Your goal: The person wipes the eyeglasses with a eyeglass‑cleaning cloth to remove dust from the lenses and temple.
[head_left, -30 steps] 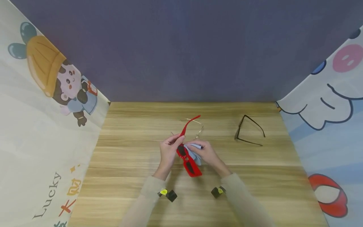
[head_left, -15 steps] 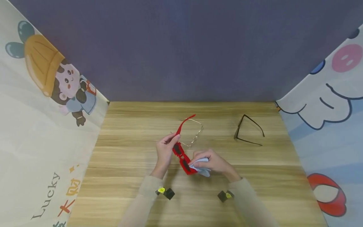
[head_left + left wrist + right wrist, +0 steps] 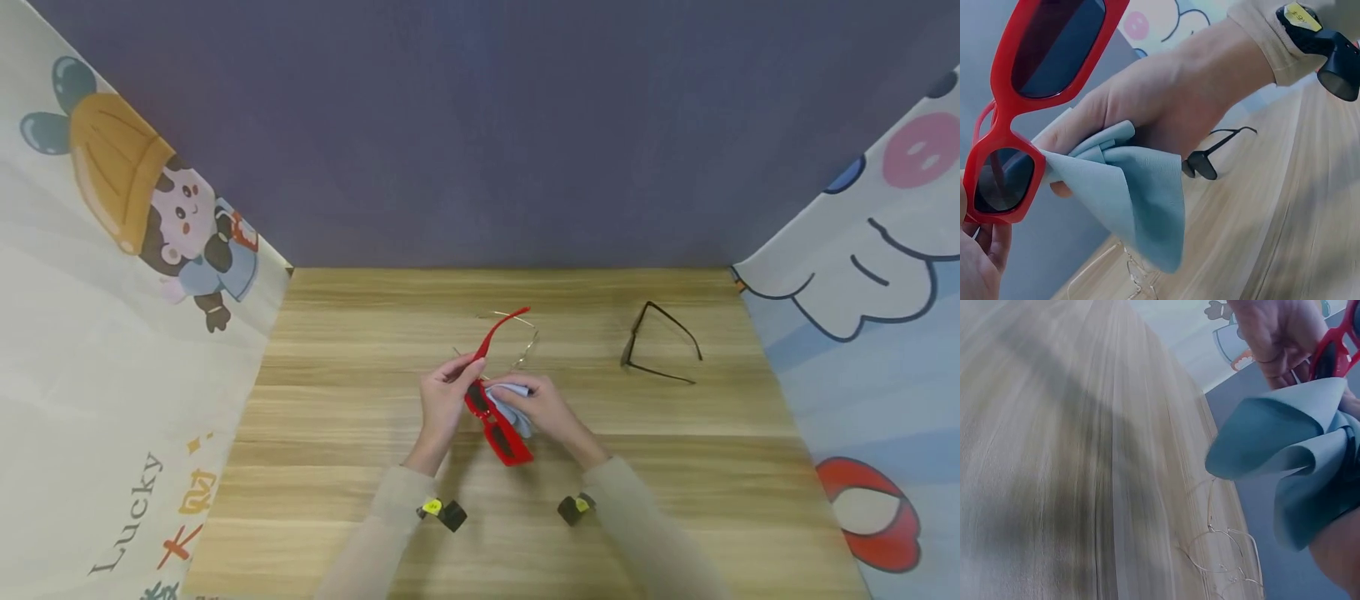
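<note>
Red sunglasses (image 3: 507,443) with dark lenses are held above the table, tilted, one temple pointing away. My left hand (image 3: 442,406) grips them at the end of the frame near that temple's hinge. A light blue cloth (image 3: 1141,187) is pinched in my right hand (image 3: 551,410), whose fingers are at the lens nearest the left hand. In the left wrist view the cloth hangs in folds beside that lens, and some right fingertips are hidden behind the frame. The right wrist view shows the cloth (image 3: 1272,434) covering much of the right hand.
Thin wire-framed glasses (image 3: 525,350) lie on the wooden table (image 3: 345,433) just beyond the hands, partly hidden by them. Black-framed glasses (image 3: 632,350) rest farther right with temples unfolded. A dark wall (image 3: 510,133) rises at the table's back edge, with printed curtains at both sides.
Half a second ago the right hand held the cloth at the lower lens; now it is back at the upper lens, as one second ago. The sunglasses shifted slightly left, then right again.
</note>
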